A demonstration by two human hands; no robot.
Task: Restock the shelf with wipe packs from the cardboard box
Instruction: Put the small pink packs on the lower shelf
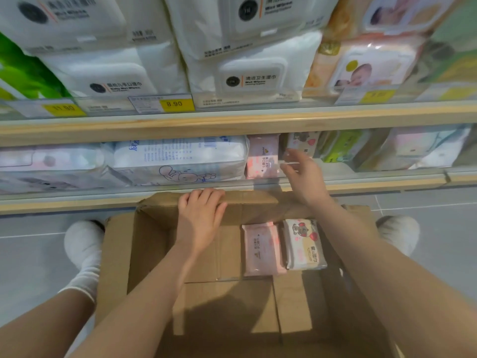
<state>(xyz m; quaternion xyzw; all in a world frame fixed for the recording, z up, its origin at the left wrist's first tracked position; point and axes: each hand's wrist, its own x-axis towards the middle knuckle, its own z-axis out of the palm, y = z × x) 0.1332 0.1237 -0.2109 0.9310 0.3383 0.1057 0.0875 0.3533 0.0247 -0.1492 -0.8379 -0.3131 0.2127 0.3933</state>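
Note:
An open cardboard box point(154, 244) stands on the floor below me. Two small wipe packs lie inside at its far right: a pink pack point(260, 250) and a cream pack with a cartoon print point(305, 245). My left hand point(201, 213) grips the box's far flap, fingers curled over its edge. My right hand point(303, 171) reaches to the lower shelf point(77, 200), fingers spread and blurred, holding nothing that I can see. It sits just right of a pink pack standing on the shelf point(263, 157), with a cartoon pack point(300, 142) behind its fingertips.
Large white wipe packs point(247, 73) fill the upper shelf above yellow price tags point(175, 104). A big blue-printed pack point(180, 161) lies left of the pink one. Green packs point(340, 147) stand further right. My feet in white socks point(82, 244) flank the box on grey tiles.

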